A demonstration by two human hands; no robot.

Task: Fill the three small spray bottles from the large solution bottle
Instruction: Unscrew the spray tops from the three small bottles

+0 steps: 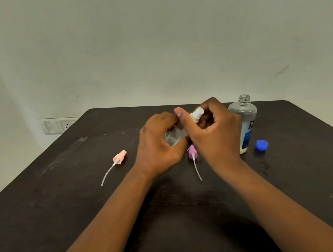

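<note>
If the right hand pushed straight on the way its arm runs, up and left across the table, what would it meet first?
Probably the white sprayer it already pinches, then the left hand holding the small bottle. The large bottle stands off to its right, apparently outside that line; depth is unclear.

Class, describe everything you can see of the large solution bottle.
The large solution bottle stands upright on the dark table, at the far right, behind the right hand. It looks like clear plastic, with a threaded open neck, no cap, and a white and blue label. Its blue cap lies beside it.
</note>
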